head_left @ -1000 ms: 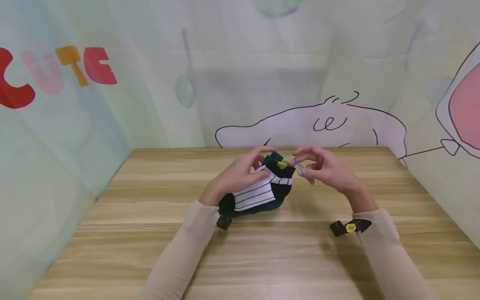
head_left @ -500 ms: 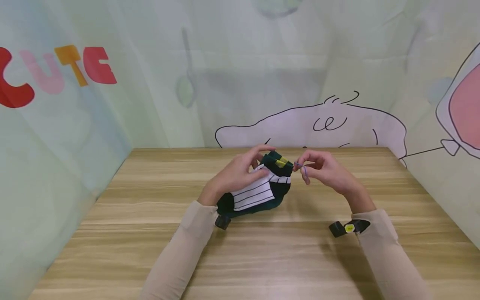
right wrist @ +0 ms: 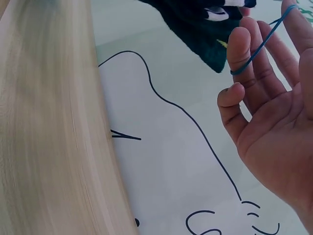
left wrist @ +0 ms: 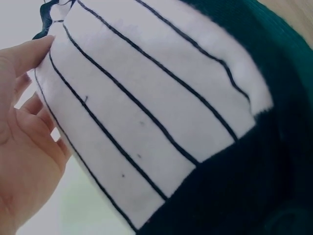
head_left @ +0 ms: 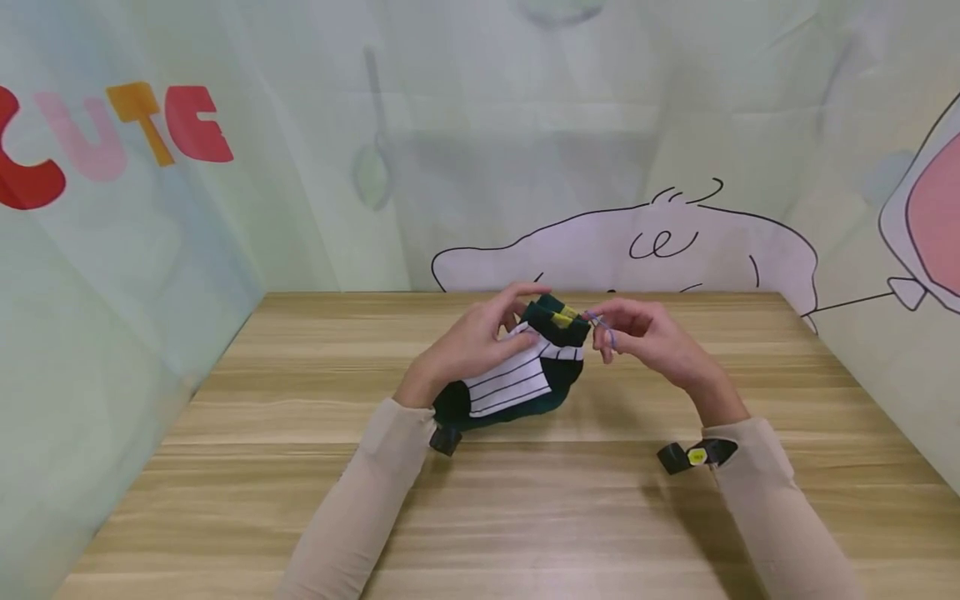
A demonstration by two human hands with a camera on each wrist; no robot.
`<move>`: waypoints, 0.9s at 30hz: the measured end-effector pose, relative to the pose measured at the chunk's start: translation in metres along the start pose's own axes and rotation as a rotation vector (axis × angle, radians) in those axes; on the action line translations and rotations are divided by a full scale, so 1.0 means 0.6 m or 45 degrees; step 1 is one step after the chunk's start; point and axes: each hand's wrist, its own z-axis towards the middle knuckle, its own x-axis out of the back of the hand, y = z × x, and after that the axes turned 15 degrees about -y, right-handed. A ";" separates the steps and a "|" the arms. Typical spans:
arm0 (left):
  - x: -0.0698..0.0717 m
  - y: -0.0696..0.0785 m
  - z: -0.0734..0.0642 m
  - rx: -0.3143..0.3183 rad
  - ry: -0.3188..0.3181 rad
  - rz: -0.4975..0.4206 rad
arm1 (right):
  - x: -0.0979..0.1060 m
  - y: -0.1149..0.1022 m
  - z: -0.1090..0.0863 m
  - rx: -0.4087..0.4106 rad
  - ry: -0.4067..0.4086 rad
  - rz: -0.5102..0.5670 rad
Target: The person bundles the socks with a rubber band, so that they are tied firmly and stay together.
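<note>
Pale printed backdrop [head_left: 300, 192] noted behind a wood-grain table [head_left: 540, 517], as viewed from where I stand. On the right hand [head_left: 651, 343], the fingers are partly bent and hold a thin bluish elastic band [right wrist: 265, 43], drawn taut between thumb and fingers; the spread appears intended to keep the loop open. The band is at the corner of the cuff, though whether it touches the fabric cannot be confirmed. On the left hand [head_left: 471, 340], the thumb lies on the front of the socks [head_left: 510, 387] and the other fingers pass behind, so the fabric is gripped between them close to the cuff. That hold, in my judgement, steadies the opening and turns it toward the right hand. The socks form a flat layered bundle, white with dark stripes over dark green, tilted, the toe end near the left wrist and the cuff up and to the right, showing a yellow mark [head_left: 562, 319]. Contact of their lower edge with the table cannot be established. Farther out, beige sleeves [head_left: 772, 500] cover both forearms, with a black wrist device [head_left: 673, 457] at each cuffed end.
</note>
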 end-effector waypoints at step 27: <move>0.004 0.008 -0.002 0.027 0.045 -0.044 | -0.008 0.015 0.012 -0.140 0.032 -0.034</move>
